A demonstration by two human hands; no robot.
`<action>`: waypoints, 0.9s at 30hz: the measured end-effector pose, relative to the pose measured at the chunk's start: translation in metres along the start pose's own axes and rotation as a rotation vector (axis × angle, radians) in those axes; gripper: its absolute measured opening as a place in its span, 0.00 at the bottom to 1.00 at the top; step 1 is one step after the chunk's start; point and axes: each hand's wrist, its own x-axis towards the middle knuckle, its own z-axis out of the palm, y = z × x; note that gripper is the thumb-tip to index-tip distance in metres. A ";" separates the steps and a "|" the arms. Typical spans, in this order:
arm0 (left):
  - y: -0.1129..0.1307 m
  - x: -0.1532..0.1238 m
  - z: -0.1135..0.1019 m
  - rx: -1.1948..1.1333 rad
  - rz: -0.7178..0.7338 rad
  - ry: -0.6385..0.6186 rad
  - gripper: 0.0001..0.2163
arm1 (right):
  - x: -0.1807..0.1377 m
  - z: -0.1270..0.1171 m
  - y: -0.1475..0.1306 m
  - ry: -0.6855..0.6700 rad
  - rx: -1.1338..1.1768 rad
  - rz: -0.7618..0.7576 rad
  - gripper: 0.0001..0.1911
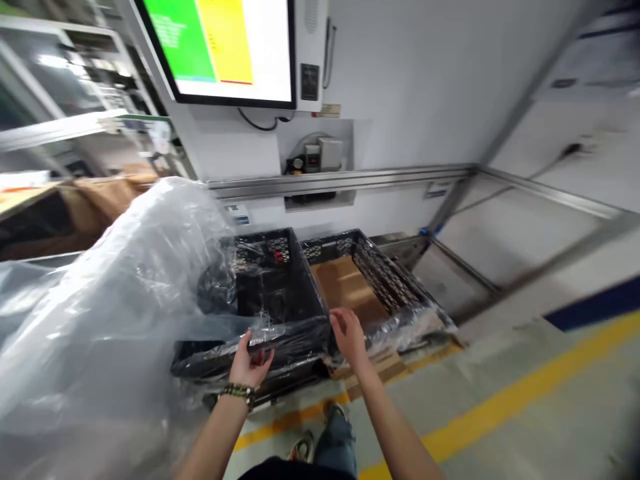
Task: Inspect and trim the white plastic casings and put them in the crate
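Two black perforated plastic crates stand side by side on the floor, wrapped in clear plastic film. My left hand (251, 363) grips the film at the front rim of the left crate (273, 293), fingers curled over it. My right hand (349, 335) hovers with fingers spread at the near edge of the right crate (385, 273), touching or just above its film. The right crate has a brown cardboard sheet (347, 290) on its bottom. A big billow of clear film (110, 300) rises to my left.
A monitor (225, 47) with green and yellow panels hangs on the white wall above. A metal rail frame (500, 177) runs along the wall and to the right. Yellow floor lines (500, 407) pass under me. Shelves and brown cardboard stand at far left.
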 end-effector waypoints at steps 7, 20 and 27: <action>-0.027 -0.011 0.039 -0.156 0.058 0.160 0.14 | 0.057 -0.002 0.030 -0.210 -0.107 -0.056 0.27; -0.032 -0.107 0.017 -0.214 0.243 0.081 0.07 | 0.055 -0.101 0.162 -0.519 -0.345 -0.268 0.30; -0.146 -0.184 -0.107 -0.305 0.246 0.230 0.04 | 0.097 -0.090 0.116 -0.420 -0.137 -0.390 0.31</action>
